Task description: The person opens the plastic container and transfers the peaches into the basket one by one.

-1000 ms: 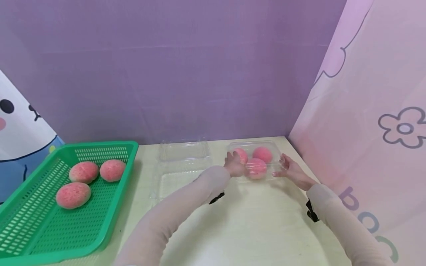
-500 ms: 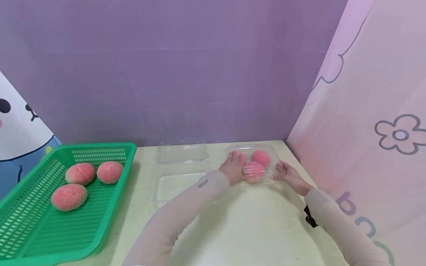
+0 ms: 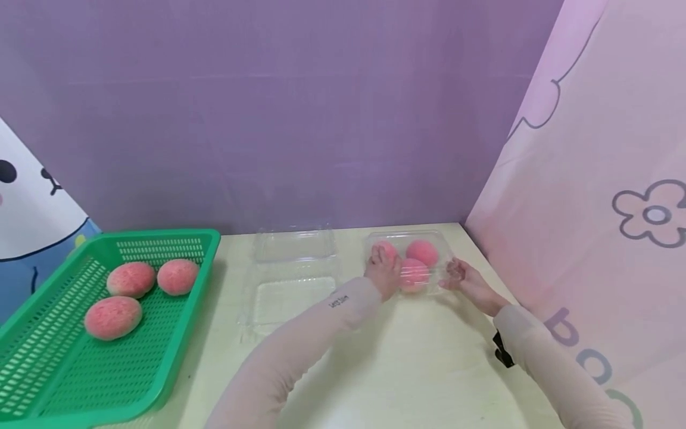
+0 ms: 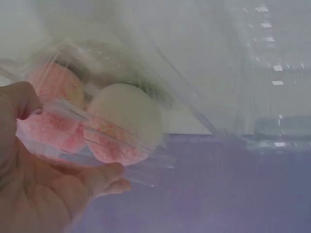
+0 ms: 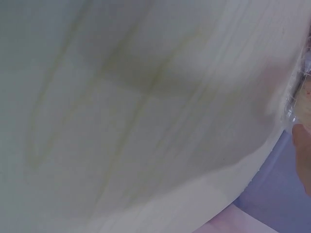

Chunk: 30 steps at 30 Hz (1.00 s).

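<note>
Three pink peaches [image 3: 422, 253] sit inside a clear plastic clamshell box [image 3: 408, 235] at the back right of the table, its lid lying over them. My left hand [image 3: 383, 275] holds the box's left side. In the left wrist view, its thumb and fingers stand on either side of the plastic edge, beside two pink-and-cream peaches [image 4: 124, 124]. My right hand [image 3: 471, 287] grips the box's right edge with curled fingers. Only a finger [image 5: 303, 155] of it shows at the right border of the right wrist view, against the plastic.
A second clear clamshell box [image 3: 295, 298] lies with its lid open left of centre. The green basket [image 3: 184, 322] at the left holds three peaches [image 3: 114, 317]. A purple backdrop [image 3: 321, 119] rises behind, and a pink curtain [image 3: 579, 238] stands close on the right.
Both hands stay at the box. The right hand's spread fingers have drawn in on its edge, and the left hand has shifted slightly along its side. The peaches keep their places.
</note>
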Tool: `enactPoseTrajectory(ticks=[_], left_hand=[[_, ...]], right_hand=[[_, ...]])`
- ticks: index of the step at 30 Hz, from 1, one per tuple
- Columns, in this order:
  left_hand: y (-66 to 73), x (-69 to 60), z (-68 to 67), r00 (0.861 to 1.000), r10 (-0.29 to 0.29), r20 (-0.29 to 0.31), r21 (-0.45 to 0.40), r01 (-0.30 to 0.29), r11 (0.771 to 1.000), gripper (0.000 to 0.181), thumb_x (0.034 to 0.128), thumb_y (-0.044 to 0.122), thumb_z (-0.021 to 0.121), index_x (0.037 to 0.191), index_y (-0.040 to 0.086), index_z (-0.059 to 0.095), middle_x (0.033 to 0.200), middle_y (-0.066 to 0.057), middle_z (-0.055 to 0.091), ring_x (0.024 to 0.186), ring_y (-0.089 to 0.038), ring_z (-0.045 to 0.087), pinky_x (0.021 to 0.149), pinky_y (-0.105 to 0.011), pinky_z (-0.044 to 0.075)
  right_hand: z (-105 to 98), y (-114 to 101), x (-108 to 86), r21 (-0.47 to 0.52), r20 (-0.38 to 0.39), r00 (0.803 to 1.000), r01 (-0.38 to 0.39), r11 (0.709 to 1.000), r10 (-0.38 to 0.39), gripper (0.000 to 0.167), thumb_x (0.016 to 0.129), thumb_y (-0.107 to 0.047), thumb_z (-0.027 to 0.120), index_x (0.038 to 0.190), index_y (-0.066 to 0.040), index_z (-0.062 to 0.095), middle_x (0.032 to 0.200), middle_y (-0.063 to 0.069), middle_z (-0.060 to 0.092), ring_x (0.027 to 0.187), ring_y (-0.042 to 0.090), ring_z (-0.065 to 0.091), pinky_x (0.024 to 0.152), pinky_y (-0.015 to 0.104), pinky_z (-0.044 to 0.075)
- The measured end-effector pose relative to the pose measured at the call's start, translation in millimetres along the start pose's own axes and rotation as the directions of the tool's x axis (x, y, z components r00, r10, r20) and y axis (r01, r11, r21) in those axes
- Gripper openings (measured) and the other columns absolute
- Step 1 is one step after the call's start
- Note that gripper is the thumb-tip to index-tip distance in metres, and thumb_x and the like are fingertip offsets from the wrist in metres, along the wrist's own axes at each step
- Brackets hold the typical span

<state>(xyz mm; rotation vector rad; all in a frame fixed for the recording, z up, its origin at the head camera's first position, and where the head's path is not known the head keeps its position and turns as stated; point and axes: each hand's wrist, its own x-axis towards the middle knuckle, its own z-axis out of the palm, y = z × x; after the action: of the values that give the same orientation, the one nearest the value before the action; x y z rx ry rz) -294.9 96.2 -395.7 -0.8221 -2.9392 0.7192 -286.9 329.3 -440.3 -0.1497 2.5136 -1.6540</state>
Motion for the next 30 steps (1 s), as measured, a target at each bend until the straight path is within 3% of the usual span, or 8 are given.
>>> enactPoseTrajectory(ticks=[3,8,15,22,30], left_hand=[[2.2,3.3,-0.6,1.0,-0.027,-0.005,-0.047,0.027,0.999,0.051,0.0985,0.023,0.033,0.147,0.013,0.018,0.145,-0.026,0.025,0.134,-0.041,0.026,0.104,-0.034,0.037],[3.9,7.3,-1.1,0.999,-0.04,-0.01,-0.056,0.039,0.998,0.049,0.0993,0.021,0.029,0.146,0.013,0.02,0.144,-0.026,0.028,0.133,-0.041,0.028,0.105,-0.036,0.035],[6.0,5.8,-1.3,0.999,-0.034,0.001,-0.016,0.034,0.999,0.047,0.1001,0.021,0.026,0.146,0.013,0.022,0.143,-0.026,0.03,0.132,-0.039,0.031,0.105,-0.036,0.035],[6.0,5.2,-9.2,0.999,-0.019,0.036,-0.051,0.021,0.998,0.049,0.099,0.019,0.03,0.146,0.011,0.019,0.144,-0.027,0.026,0.133,-0.042,0.028,0.106,-0.038,0.032],[4.7,5.1,-12.0,0.997,-0.041,0.061,-0.077,0.045,0.996,0.049,0.0989,0.018,0.03,0.146,0.012,0.02,0.144,-0.027,0.027,0.133,-0.041,0.028,0.107,-0.038,0.032]], right_hand=[[-1,-1,0.9,0.006,0.008,1.0,0.008,1.0,-0.008,0.078,0.088,-0.014,0.058,0.143,0.007,0.008,0.144,0.027,0.022,0.132,0.039,0.023,0.109,0.052,0.023],[-3,1,2.0,0.008,0.01,1.0,0.014,1.0,-0.014,0.084,0.088,-0.017,0.058,0.143,0.008,-0.001,0.147,0.029,0.014,0.136,0.042,0.015,0.11,0.054,0.018],[0,1,-1.1,0.01,0.019,1.0,0.009,1.0,-0.009,0.083,0.088,-0.014,0.057,0.143,0.007,-0.001,0.146,0.03,0.015,0.135,0.044,0.016,0.109,0.054,0.019],[-3,-3,-2.5,-0.007,0.009,1.0,0.008,1.0,-0.008,0.082,0.086,-0.012,0.058,0.143,0.009,0.003,0.146,0.03,0.017,0.135,0.044,0.017,0.109,0.054,0.02],[-2,-3,-1.4,-0.011,0.018,1.0,-0.001,1.0,0.002,0.083,0.087,-0.014,0.059,0.143,0.007,0.002,0.147,0.029,0.017,0.136,0.042,0.017,0.109,0.052,0.019]])
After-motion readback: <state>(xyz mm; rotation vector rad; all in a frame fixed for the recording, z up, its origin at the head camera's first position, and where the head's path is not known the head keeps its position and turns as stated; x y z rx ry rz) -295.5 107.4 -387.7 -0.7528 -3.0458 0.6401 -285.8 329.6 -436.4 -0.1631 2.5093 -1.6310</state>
